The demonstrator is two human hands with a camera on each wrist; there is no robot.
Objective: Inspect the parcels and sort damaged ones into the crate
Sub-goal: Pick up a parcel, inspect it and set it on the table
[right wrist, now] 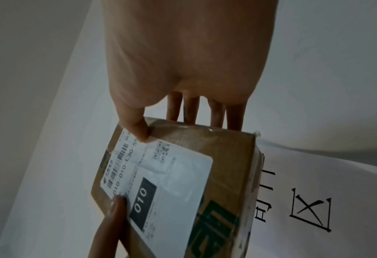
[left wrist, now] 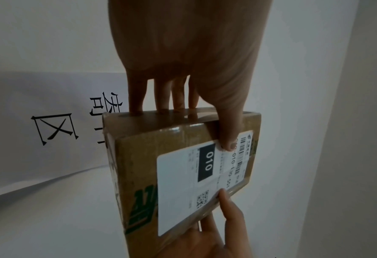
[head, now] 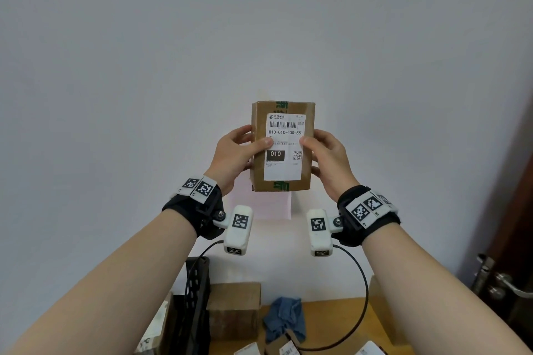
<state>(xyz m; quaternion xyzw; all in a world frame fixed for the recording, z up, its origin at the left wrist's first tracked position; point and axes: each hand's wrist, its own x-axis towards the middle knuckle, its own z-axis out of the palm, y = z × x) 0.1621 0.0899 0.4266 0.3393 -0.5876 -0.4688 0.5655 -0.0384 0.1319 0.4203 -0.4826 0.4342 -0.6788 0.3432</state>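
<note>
A small brown cardboard parcel with a white shipping label marked 010 and green tape is held upright in front of the white wall, label facing me. My left hand grips its left side, thumb on the label and fingers behind. My right hand grips its right side the same way. The left wrist view shows the parcel with the left thumb on the label. The right wrist view shows the parcel with the right thumb at the label's corner. A black crate stands low at the left.
On the wooden table below lie another brown box, a blue cloth and several labelled parcels along the bottom edge. A paper sign with large characters hangs on the wall behind the parcel. A door with a metal handle is at the right.
</note>
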